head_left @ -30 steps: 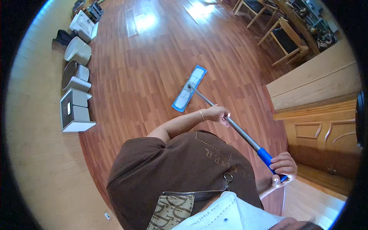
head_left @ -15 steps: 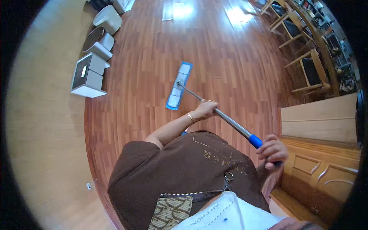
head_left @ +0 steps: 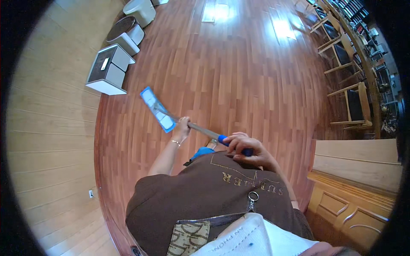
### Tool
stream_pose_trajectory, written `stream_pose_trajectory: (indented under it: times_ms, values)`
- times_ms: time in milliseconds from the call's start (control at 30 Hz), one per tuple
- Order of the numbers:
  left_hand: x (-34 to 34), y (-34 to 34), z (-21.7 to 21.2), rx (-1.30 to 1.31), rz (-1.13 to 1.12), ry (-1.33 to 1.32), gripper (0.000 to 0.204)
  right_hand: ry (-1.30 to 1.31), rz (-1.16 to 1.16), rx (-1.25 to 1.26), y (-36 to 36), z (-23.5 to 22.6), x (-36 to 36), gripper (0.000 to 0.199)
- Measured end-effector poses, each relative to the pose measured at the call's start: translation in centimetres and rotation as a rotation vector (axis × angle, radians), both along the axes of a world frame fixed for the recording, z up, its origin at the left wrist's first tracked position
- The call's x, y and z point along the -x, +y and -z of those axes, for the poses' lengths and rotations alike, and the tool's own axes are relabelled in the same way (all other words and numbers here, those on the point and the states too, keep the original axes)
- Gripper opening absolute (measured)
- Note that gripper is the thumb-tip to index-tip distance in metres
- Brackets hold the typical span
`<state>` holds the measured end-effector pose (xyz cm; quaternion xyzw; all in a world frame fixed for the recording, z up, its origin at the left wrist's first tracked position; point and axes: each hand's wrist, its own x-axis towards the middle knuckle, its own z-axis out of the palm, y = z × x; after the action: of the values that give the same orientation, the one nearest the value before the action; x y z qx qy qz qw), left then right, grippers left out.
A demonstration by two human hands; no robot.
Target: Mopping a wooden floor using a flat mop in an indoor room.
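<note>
Reddish wood floor (head_left: 239, 81) — mop (head_left: 157, 109) flat near pale wall (head_left: 51, 141).

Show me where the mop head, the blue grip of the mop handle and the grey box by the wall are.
mop head (head_left: 157, 109), head view, on the middle of the flat pad.
blue grip (head_left: 223, 138), head view, on its exposed front end.
grey box (head_left: 106, 68), head view, on its dark top.

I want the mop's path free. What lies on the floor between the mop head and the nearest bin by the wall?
In the head view, only bare wood floor lies between the mop head and the nearest bin.
</note>
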<state>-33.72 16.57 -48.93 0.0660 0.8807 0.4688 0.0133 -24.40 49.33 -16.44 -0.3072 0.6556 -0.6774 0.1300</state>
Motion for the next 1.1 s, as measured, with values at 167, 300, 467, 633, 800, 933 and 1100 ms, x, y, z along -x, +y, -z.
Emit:
stream_pose_trajectory:
  times_ms: [167,300,467,633,800,933,1100]
  values:
    - [-0.4,-2.9,2.6,-0.048,-0.144,0.056,0.026,-0.088,-0.045,-0.009,-1.1,0.5,1.3,0.012]
    - [1.3,2.8,-3.1,0.169,0.051,0.255,0.027,-0.124,0.14,-0.024,1.1,0.2,1.2,0.013]
    - [2.9,8.3,-7.4,0.173,0.254,0.182,0.031,-0.092,0.343,0.059,3.3,-2.6,-1.2,0.015]
    - [4.9,16.2,-7.3,0.107,0.506,0.145,0.026,0.053,0.635,-0.04,5.0,-5.4,-5.8,0.021]
    - [5.2,24.4,-8.3,-0.025,0.82,0.09,0.013,0.156,0.955,-0.118,3.4,-5.9,-10.9,0.03]
    - [4.8,29.4,-6.2,-0.026,0.993,0.081,0.008,0.226,1.326,-0.224,0.9,-5.4,-12.6,0.026]
    - [3.1,33.1,-7.1,-0.111,1.248,0.078,0.02,0.347,1.579,-0.143,-1.3,-3.0,-14.3,0.022]
